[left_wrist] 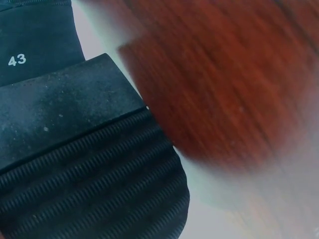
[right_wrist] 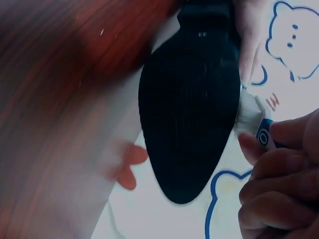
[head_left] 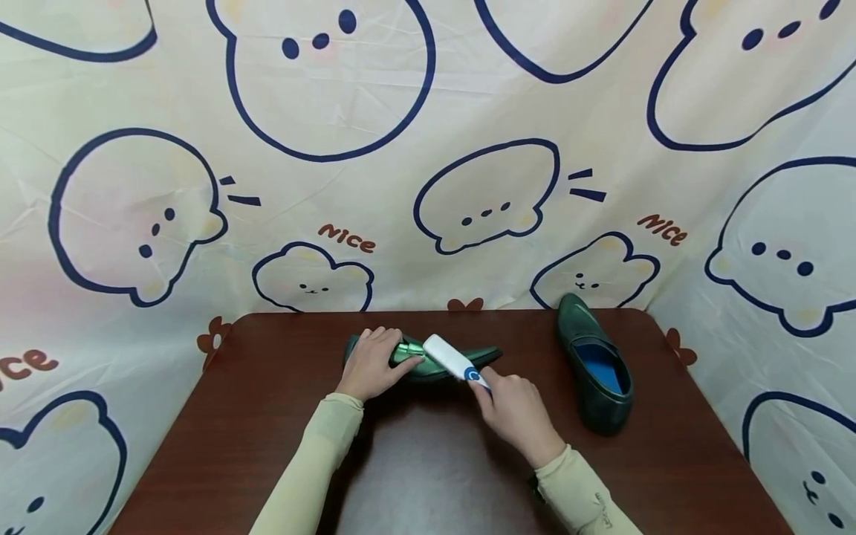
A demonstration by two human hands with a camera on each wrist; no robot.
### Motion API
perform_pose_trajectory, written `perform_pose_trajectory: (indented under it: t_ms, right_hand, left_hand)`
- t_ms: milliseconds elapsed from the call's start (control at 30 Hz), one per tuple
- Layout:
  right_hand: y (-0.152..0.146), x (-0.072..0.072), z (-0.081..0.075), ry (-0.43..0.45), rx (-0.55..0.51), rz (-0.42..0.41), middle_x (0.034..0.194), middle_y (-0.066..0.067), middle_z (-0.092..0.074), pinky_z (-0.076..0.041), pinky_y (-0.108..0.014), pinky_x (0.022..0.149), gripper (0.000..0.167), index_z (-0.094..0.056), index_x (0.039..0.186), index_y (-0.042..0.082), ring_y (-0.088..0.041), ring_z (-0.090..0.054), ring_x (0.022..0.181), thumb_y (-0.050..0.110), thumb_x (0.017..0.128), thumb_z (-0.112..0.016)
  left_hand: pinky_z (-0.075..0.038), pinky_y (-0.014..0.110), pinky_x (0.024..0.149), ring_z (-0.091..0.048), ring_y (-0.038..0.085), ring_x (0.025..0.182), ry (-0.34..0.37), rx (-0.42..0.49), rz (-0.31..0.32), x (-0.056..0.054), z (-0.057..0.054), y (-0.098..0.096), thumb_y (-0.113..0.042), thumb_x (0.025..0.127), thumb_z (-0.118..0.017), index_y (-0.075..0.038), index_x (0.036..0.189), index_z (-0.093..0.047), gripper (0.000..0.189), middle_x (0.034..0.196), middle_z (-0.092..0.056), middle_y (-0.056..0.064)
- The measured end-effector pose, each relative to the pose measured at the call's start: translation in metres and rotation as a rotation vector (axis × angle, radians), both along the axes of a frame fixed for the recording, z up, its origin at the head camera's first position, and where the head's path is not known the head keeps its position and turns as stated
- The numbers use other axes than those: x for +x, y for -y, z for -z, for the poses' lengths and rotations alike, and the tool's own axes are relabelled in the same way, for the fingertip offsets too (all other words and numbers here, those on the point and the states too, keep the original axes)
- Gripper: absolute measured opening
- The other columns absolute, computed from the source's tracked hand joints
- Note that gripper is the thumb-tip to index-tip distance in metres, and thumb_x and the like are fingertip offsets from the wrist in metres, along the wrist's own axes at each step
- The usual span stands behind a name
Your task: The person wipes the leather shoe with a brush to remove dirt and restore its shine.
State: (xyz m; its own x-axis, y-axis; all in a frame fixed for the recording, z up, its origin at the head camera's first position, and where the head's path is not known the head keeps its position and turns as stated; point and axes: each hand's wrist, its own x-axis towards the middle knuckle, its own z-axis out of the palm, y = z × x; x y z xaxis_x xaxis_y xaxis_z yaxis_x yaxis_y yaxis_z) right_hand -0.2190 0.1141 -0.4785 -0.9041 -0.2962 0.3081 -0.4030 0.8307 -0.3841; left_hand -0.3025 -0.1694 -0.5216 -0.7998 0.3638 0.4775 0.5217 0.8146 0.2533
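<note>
A dark green shoe (head_left: 478, 358) is held on its side above the far part of the table, toe pointing right. My left hand (head_left: 374, 364) grips it around the heel end. Its black sole (right_wrist: 189, 124) faces the wrist cameras, and the ridged heel (left_wrist: 94, 184) with a number 43 ahead of it fills the left wrist view. My right hand (head_left: 518, 416) holds a white brush (head_left: 449, 357) by its handle, which has a blue mark. In the right wrist view the pale bristles (right_wrist: 248, 112) lie against the shoe's upper, partly hidden behind the sole.
A second green shoe (head_left: 605, 409) with a blue insole stands upright at the table's right side. The brown wooden table (head_left: 428, 468) has rounded far corners. Behind it and along both sides hangs a white cloth (head_left: 394, 193) printed with cartoon outlines.
</note>
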Motion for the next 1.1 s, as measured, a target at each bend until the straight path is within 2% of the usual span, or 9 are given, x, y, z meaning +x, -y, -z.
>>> perform_pose_trajectory:
  t_ms: [133,233,400,633,833,1100]
  right_hand:
    - [0.009,0.002,0.003,-0.063,0.010,-0.007,0.059,0.007,-0.049,-0.035,-0.023,0.045,0.019,-0.065,0.089,0.010,-0.007,-0.042,0.048,0.024,0.098,-0.073]
    - [0.008,0.000,0.003,-0.077,0.013,0.021,0.058,0.006,-0.049,-0.035,-0.023,0.045,0.018,-0.066,0.091,0.009,-0.007,-0.041,0.048,0.025,0.097,-0.074]
    - [-0.008,-0.003,0.003,-0.026,0.005,0.088,0.065,0.000,-0.059,-0.038,-0.026,0.047,0.019,-0.070,0.100,0.007,-0.010,-0.046,0.050,0.025,0.098,-0.073]
    - [-0.038,-0.010,0.001,0.003,0.008,0.213,0.064,-0.006,-0.058,-0.039,-0.030,0.045,0.019,-0.069,0.098,0.004,-0.016,-0.047,0.049,0.023,0.099,-0.071]
    - [-0.045,-0.014,0.001,0.019,0.005,0.207,0.065,-0.007,-0.060,-0.040,-0.029,0.044,0.021,-0.069,0.100,0.002,-0.015,-0.046,0.047,0.023,0.100,-0.070]
    - [-0.045,-0.010,0.000,0.034,0.004,0.219,0.064,-0.005,-0.058,-0.040,-0.028,0.045,0.023,-0.069,0.103,0.001,-0.014,-0.046,0.048,0.023,0.100,-0.070]
  left_hand:
    - [-0.030,0.033,0.074,-0.036,0.013,0.072,0.007,0.000,-0.004,0.001,-0.002,0.000,-0.065,0.095,-0.063,-0.019,0.086,-0.048,0.050,0.075,-0.044,-0.006]
    - [-0.030,0.034,0.074,-0.036,0.014,0.072,0.020,0.004,-0.003,0.001,-0.004,0.001,-0.064,0.095,-0.064,-0.017,0.086,-0.049,0.050,0.075,-0.043,-0.005]
    - [-0.030,0.035,0.075,-0.035,0.014,0.071,0.041,-0.005,-0.003,0.002,-0.004,0.002,-0.063,0.095,-0.064,-0.014,0.086,-0.051,0.051,0.074,-0.041,-0.004]
    - [-0.029,0.035,0.075,-0.035,0.014,0.071,0.034,-0.010,0.011,0.003,-0.002,0.001,-0.064,0.096,-0.061,-0.016,0.086,-0.049,0.051,0.074,-0.040,-0.005]
    - [-0.029,0.035,0.074,-0.034,0.013,0.072,0.018,-0.007,-0.003,0.005,-0.001,0.002,-0.066,0.094,-0.062,-0.020,0.086,-0.047,0.050,0.075,-0.041,-0.007]
    - [-0.029,0.035,0.074,-0.034,0.014,0.071,0.017,0.012,0.008,0.005,0.000,-0.001,-0.065,0.094,-0.063,-0.020,0.086,-0.046,0.049,0.074,-0.040,-0.006]
